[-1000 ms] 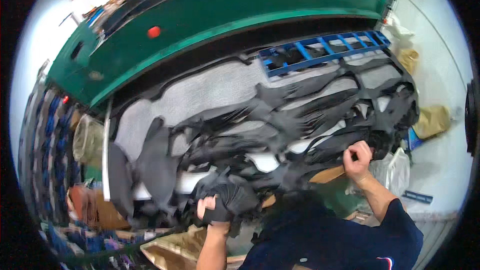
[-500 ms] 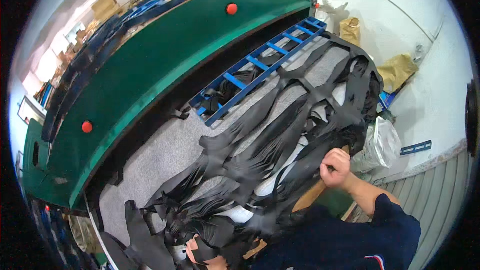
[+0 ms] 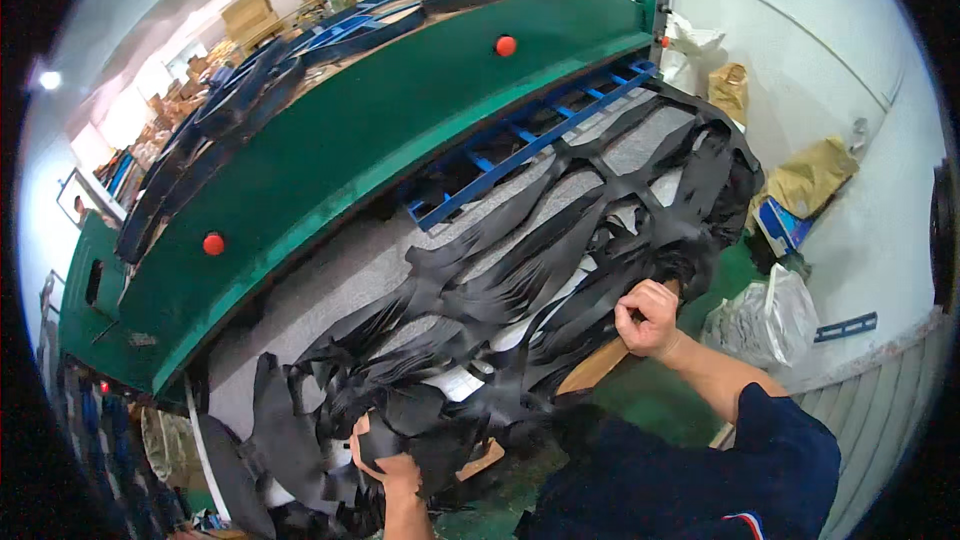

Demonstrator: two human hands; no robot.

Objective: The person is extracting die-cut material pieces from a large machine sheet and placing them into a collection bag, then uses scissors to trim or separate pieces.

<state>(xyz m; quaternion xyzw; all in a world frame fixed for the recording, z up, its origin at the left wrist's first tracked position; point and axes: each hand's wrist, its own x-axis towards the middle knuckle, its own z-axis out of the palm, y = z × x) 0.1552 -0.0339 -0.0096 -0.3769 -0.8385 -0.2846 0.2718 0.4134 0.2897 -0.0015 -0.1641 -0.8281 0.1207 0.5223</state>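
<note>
A tangled web of black sheet scraps [image 3: 500, 285], full of cut-out gaps, lies across a grey bed [image 3: 325, 280]. My right hand [image 3: 648, 320] is curled closed at the web's near right edge; what its fingers hold, if anything, is hidden. At the lower left, my left hand [image 3: 400, 475] is closed at the near edge of the black scraps, beside a tan curved strip [image 3: 360, 445]. Its fingers are partly hidden by the dark material. A blue ladder-shaped frame [image 3: 520, 155] lies behind the web, partly under the green machine beam [image 3: 350, 130].
Two red buttons, one a red button [image 3: 506, 46], stand out from the beam. Blue strip frames [image 3: 370, 25] are piled on top. Past the bed's right end are yellowish sacks [image 3: 805, 175] and a clear plastic bag [image 3: 765, 320]. A brown board [image 3: 600, 365] shows at the near edge.
The view has shifted. The green beam covers more of the blue frame. My left hand and forearm show more fully, and my right hand has come slightly left against the scraps.
</note>
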